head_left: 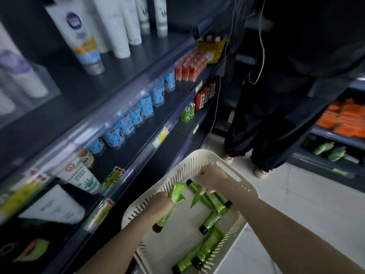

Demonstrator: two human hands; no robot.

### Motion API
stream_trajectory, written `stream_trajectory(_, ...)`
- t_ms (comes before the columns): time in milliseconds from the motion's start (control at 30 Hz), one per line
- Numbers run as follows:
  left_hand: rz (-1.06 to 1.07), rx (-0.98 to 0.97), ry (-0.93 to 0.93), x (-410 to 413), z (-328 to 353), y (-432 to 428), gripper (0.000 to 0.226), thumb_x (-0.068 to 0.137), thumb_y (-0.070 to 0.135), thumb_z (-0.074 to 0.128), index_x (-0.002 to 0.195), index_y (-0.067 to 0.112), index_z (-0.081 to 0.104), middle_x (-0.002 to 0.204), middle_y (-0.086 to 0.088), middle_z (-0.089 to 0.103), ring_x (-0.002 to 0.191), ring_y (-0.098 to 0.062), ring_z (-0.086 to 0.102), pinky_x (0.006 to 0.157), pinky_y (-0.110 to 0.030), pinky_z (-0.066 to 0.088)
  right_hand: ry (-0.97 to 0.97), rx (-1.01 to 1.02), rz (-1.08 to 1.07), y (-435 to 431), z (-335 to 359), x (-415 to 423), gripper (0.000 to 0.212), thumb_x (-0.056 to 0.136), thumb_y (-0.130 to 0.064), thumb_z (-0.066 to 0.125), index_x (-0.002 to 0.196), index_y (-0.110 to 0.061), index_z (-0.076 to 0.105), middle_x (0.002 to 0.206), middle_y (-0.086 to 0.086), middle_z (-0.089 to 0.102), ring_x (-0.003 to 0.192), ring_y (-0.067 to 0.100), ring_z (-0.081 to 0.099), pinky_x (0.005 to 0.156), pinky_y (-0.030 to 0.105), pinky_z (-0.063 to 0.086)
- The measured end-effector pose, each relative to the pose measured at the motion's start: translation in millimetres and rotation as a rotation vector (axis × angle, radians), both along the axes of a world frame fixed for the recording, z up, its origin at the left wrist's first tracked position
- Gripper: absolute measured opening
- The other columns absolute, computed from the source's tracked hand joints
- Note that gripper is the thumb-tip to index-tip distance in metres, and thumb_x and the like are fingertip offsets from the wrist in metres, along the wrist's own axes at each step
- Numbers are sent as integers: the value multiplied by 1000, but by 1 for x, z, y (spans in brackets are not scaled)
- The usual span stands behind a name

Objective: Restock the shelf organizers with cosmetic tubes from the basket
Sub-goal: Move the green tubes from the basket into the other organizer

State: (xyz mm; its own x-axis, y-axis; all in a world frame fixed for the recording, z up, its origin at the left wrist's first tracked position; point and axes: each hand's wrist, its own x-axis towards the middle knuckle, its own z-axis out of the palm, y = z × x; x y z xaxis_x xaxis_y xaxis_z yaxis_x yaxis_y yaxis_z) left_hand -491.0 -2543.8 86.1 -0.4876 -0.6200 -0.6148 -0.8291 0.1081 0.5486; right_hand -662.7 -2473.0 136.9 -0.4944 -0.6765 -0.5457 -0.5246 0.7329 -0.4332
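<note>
So, left hand (161, 203): fingers clenched round first green tube (177, 193), cap end low
Right hand (214, 181): fingertips pinching second green tube (194, 187)
Basket (229, 173): lower centre of the frame, under both hands
Held tubes: two
Loose tubes (211, 220): at least four, basket floor, lower right of the fingers

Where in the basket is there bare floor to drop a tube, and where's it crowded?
The basket has bare floor in its middle, between the left hand with its tube and the loose tubes along the right wall. Crowded: right wall, near corner. The right hand fills the far end.
</note>
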Motion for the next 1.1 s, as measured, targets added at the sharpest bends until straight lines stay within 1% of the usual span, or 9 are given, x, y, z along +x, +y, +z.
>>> stream_trajectory(100, 67, 48, 188, 10, 49, -5, 16, 59, 22, 51, 69, 13, 61, 61, -2, 63, 61, -19, 60, 63, -29, 45, 17, -48, -4, -4, 46, 8, 31, 91, -21, 51, 60, -14, 47, 57, 3, 56, 57, 22, 63, 65, 29, 55)
stream_trajectory(167, 72, -13, 288, 19, 78, -9, 6, 69, 21, 53, 68, 16, 56, 63, -3, 60, 64, -20, 59, 63, -30, 46, 42, -84, 3, -7, 76, 11, 37, 91, -22, 53, 57, -13, 43, 52, 4, 50, 51, 19, 59, 60, 28, 52)
stream_trajectory(233, 128, -56, 408, 27, 105, -14, 6, 85, 15, 55, 79, 14, 53, 70, -6, 60, 66, -21, 60, 67, -37, 53, -41, -181, -87, -11, 102, 12, 24, 88, -14, 60, 65, -11, 52, 63, 7, 57, 52, 16, 59, 54, 22, 51)
stream_trajectory(367, 190, -154, 528, 48, 152, -25, 5, 93, 17, 55, 90, 14, 52, 83, -8, 65, 69, -21, 66, 75, -39, 56, -450, -464, -411, -11, 140, 26, 6, 82, 0, 67, 82, -3, 61, 81, 11, 62, 66, 20, 63, 53, 26, 55)
stream_trajectory(500, 168, -376, 535, 70, 197, -33, 10, 87, 22, 60, 84, 13, 57, 83, -10, 69, 79, -24, 70, 76, -39, 52, -1158, -577, -665, -8, 151, 62, 4, 90, 1, 58, 90, 5, 57, 93, 20, 58, 81, 27, 60, 52, 31, 59)
stream_trajectory(633, 203, -484, 604, 93, 236, -40, 14, 85, 24, 65, 77, 17, 55, 74, -2, 65, 69, -6, 68, 73, -31, 53, -1419, -666, -689, -22, 174, 91, 9, 90, -8, 57, 87, 0, 60, 86, 15, 59, 76, 22, 58, 54, 28, 58)
stream_trajectory(767, 231, -635, 643, 120, 273, -42, 19, 86, 24, 64, 81, 8, 57, 75, -6, 59, 72, -20, 57, 66, -34, 40, -1317, -664, -411, -41, 215, 124, 11, 87, -17, 62, 80, -9, 66, 71, 4, 61, 64, 15, 56, 60, 24, 47)
stream_trajectory(900, 309, -762, 712, 162, 309, -40, 16, 86, 23, 66, 89, 8, 64, 81, -6, 64, 77, -20, 59, 68, -33, 44, -1146, -762, -136, -62, 250, 170, 17, 85, -3, 63, 70, -13, 60, 60, 2, 58, 54, 13, 50, 54, 21, 44)
stream_trajectory(1100, 442, -886, 733, 255, 347, -40, 17, 78, 27, 71, 82, 12, 64, 77, -5, 66, 75, -19, 62, 70, -38, 50, -1021, -842, 189, -91, 275, 256, 13, 82, -2, 67, 86, -12, 61, 78, 7, 58, 63, 13, 50, 51, 21, 37)
